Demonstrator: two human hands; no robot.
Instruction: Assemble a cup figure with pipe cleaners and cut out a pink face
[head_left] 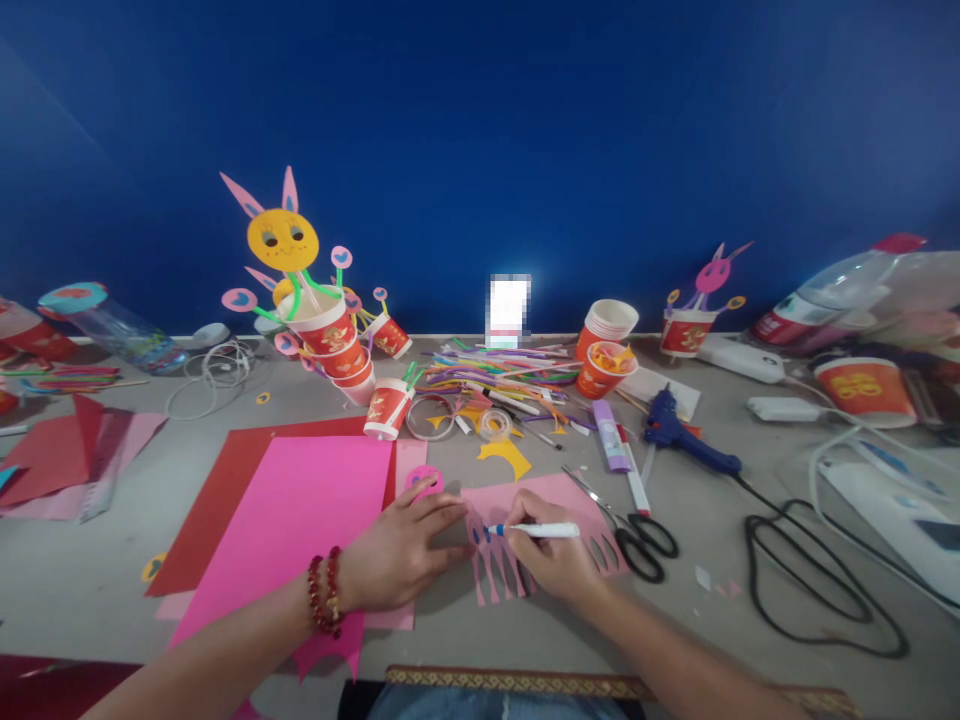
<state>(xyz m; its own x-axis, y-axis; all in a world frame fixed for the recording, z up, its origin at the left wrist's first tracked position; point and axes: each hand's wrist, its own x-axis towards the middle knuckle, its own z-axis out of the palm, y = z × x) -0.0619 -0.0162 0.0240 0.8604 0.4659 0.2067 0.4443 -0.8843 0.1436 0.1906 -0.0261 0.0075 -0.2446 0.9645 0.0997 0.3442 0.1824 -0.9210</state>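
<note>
My right hand grips a white marker with a blue end pointing left, its tip over a light pink sheet. Long pointed shapes are cut out along that sheet's lower edge, and small blue marks show near the marker's tip. My left hand lies palm down with fingers spread, fingertips at the left edge of the sheet. Beneath the left wrist is a bright pink sheet on top of a red one. A small pink disc with a drawn face sits just beyond the left fingers.
Black-handled scissors lie right of the sheet, near a purple glue stick and a blue glue gun with its looped cord. Behind are pipe cleaners, tape rolls and a stacked-cup rabbit figure.
</note>
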